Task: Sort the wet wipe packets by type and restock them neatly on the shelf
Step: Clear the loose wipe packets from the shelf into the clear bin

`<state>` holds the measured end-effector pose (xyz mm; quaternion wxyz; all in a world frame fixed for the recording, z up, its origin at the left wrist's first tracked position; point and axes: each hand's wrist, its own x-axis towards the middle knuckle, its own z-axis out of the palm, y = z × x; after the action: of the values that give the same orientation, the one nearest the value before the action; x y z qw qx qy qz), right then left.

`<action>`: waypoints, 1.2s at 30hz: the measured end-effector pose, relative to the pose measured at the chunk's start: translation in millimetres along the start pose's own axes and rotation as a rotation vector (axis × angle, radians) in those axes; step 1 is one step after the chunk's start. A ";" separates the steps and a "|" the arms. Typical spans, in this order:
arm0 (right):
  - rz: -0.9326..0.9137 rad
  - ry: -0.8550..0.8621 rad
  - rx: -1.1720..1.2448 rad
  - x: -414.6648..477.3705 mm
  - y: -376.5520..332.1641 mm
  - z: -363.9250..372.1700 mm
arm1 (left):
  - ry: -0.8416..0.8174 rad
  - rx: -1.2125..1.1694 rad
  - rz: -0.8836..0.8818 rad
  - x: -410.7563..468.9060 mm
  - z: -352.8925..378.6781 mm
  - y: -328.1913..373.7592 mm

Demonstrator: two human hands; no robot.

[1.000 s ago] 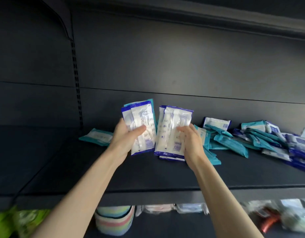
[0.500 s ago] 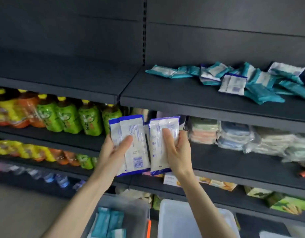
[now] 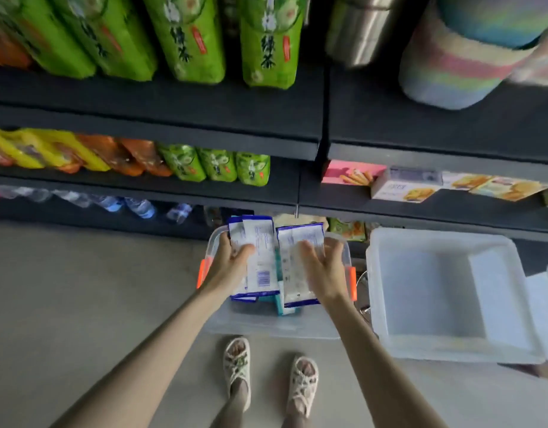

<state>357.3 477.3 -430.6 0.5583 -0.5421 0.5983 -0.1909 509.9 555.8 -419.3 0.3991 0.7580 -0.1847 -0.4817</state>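
My left hand grips a small stack of white wet wipe packets with blue edges. My right hand grips another stack of the same blue-edged white packets. Both stacks hang just above a clear plastic bin with orange handles on the floor. Teal packets lie inside the bin, mostly hidden under the packets I hold. The upper shelf with the loose packets is out of view.
An empty translucent white bin stands on the floor to the right. Dark shelves ahead carry green tea bottles, orange and yellow drinks, and biscuit boxes. My sandalled feet stand on grey floor just behind the clear bin.
My view has swung down from the upper shelf to the floor. Both hands, still holding their packet stacks, have lowered from shelf height to just above the clear bin.
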 end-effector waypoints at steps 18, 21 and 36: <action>0.185 0.092 -0.341 165.0 277.2 146.5 | 0.024 0.324 0.055 221.4 50.6 -271.4; 0.192 0.021 -0.399 162.2 282.1 144.1 | 0.036 0.460 0.095 214.4 51.3 -285.7; -0.054 -0.151 -0.665 52.8 93.5 -8.9 | -0.261 0.887 0.301 60.9 29.7 -69.2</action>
<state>320.0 460.2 -530.2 0.3886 -0.7226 0.5702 0.0409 505.1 545.1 -515.5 0.0764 0.7532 -0.5282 -0.3844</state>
